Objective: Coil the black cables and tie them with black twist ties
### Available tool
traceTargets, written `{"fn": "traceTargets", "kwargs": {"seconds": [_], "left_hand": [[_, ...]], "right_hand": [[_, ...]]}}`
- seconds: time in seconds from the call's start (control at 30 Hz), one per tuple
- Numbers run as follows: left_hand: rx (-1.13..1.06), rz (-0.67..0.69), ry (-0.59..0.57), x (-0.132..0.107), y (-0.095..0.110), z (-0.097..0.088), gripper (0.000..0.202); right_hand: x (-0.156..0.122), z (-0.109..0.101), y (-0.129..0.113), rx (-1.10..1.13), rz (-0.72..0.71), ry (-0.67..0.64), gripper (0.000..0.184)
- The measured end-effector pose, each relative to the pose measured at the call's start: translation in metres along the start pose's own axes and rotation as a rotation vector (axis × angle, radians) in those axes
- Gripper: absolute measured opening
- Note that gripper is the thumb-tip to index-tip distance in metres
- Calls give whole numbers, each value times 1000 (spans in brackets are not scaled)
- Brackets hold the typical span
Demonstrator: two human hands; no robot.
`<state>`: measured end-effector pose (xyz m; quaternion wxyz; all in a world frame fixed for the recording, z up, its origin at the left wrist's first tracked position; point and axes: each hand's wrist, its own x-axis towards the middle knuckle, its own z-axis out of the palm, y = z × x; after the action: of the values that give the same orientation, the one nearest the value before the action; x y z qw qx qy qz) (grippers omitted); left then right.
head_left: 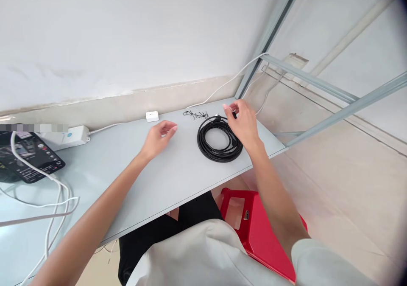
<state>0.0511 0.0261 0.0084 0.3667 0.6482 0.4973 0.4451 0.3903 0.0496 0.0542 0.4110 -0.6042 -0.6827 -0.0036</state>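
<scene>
A coil of black cable (pixel 206 147) lies flat on the pale grey desk, with a plug (pixel 218 118) at its upper edge. Above the coil's right side is my right hand (pixel 244 122), its fingers curled. A small black piece (pixel 234 115) shows between those fingers; whether it joins the cable, I cannot tell. My left hand (pixel 158 139) hovers over the desk left of the coil, fingers loosely bent, thumb apart, holding nothing. Several thin black twist ties (pixel 196 115) lie behind the coil.
The desk (pixel 178 175) backs onto a wall. A small white box (pixel 152 116) sits near the wall. At left are a white power strip (pixel 74 136), a phone (pixel 38 158) and white cables (pixel 60 192). A metal frame (pixel 318 86) and red stool (pixel 267 235) are at right.
</scene>
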Motion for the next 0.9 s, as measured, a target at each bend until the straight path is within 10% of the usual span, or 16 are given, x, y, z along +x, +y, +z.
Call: {"fn": "traceTargets", "kwargs": {"seconds": [0.23, 0.6, 0.9], "left_hand": [[-229, -177, 301, -51, -22, -67, 36], [-677, -288, 342, -58, 0, -55, 44], [-727, -385, 359, -60, 13, -53, 58]], "right_hand": [[24, 35, -65, 109, -112, -66, 30], [-33, 103, -159, 148, -586, -648, 43], [-78, 130, -153, 204, -749, -876, 35]]}}
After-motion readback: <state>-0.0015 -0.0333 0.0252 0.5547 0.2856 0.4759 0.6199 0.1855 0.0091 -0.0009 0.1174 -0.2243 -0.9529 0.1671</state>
